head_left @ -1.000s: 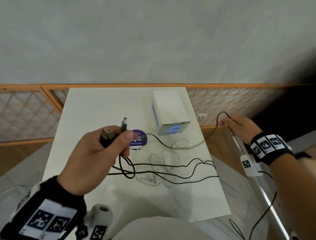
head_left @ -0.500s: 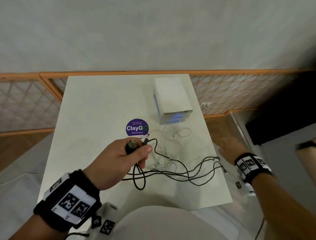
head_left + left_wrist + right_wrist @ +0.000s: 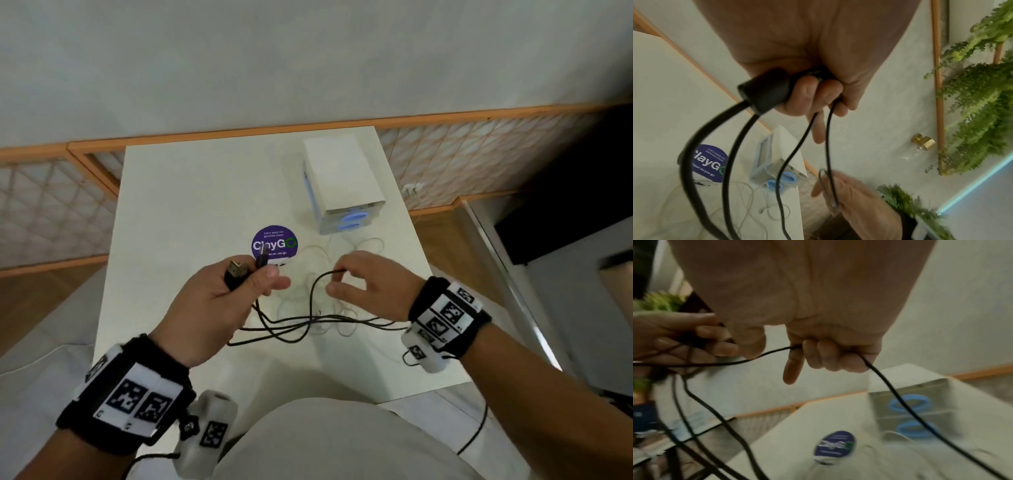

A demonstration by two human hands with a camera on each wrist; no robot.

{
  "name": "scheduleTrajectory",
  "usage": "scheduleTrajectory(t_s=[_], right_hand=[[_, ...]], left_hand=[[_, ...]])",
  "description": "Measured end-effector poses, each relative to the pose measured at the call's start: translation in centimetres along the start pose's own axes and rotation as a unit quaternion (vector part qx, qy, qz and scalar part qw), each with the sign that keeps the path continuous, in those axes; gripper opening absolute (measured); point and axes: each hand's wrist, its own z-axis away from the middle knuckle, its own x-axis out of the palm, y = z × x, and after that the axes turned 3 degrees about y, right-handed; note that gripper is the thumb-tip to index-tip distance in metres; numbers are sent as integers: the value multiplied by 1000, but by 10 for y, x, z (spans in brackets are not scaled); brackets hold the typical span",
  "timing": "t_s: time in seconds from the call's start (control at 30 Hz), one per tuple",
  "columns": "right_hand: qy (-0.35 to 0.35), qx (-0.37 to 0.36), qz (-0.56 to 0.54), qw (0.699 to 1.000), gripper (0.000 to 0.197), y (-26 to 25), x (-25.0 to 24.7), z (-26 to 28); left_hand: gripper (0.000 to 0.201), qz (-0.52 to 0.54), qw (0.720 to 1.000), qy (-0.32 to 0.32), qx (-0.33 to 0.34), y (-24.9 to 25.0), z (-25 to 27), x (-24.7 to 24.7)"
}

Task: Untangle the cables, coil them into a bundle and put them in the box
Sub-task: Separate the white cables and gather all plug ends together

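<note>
Left hand (image 3: 219,301) fist-curled around the plug ends of the black cable (image 3: 294,323), both connectors poking up out of the fist (USB plug clearest in the head view). Left wrist view: fingers (image 3: 809,95) wrapped round the plug body, strands hanging down from the fist. Right hand (image 3: 370,284) pinches a raised loop of the same black cable between thumb and curled fingers; right wrist view shows the strand running through the curled fingers (image 3: 830,353), index pointing down loose. Both hands held above the table (image 3: 178,212), close together, not touching.

Rest of the black cable droops from both hands onto the table in several crossing loops, lying between the wrists near the front edge. Under and behind it, a thin white earphone cable (image 3: 342,329) in a loose tangle, overlapping the black strands; can't tell whether they are actually knotted together.

Box (image 3: 342,185) stands at the far right of the table, white top, blue rings on its near face, well apart from the hands. Round purple sticker (image 3: 274,245) just left of the box, partly covered by the plug tips. Green plants (image 3: 982,97) on the wall, seen in the left wrist view only.
</note>
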Motion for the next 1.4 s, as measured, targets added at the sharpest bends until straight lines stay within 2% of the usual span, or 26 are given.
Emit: scheduleTrajectory(t_s=[0.1,0.27,0.37,0.43,0.5,0.57,0.63,0.73,0.8,0.87,0.97,1.03,1.1,1.3,1.4], right_hand=[[-4,84,57,995,58,49,-13,13],[12,182,53,982,67,110,-12,34],[13,254,38,966,71,140,-6,44],[0,268,35,963,68,152,3,47],[-60,269,71,959,50,157,16,46],[-102,246,171,949,34,154,25,38],[-69,217,249,941,30,137,26,22],[-2,163,248,955,28,95,27,-11],[8,101,224,969,25,69,40,-34],[-47,53,219,973,24,52,63,-55],[-148,26,269,951,28,50,106,-75],[-164,-10,316,934,34,56,129,-77],[-143,-41,341,928,39,64,144,-72],[-94,-53,369,923,35,85,156,-69],[-58,-50,339,938,17,77,151,-69]], left_hand=[[28,13,999,30,-11,-11,1,-11],[30,24,1000,4,-1,-19,7,-4],[39,83,996,38,-15,-22,7,-4],[47,87,994,60,-20,-24,8,-9],[53,83,995,57,-27,-24,11,-13],[51,70,996,42,-42,-25,13,-13],[46,43,997,37,-48,-27,15,-11],[39,43,997,31,-51,-29,21,-9],[38,43,997,27,-62,-30,25,-9],[36,30,997,21,-69,-32,29,-7],[36,12,998,25,-63,-34,33,-5],[36,1,998,28,-57,-36,36,-4],[35,-1,998,28,-55,-38,40,-3],[34,-5,998,26,-62,-45,51,-5],[34,-3,997,37,-65,-46,53,-6]])
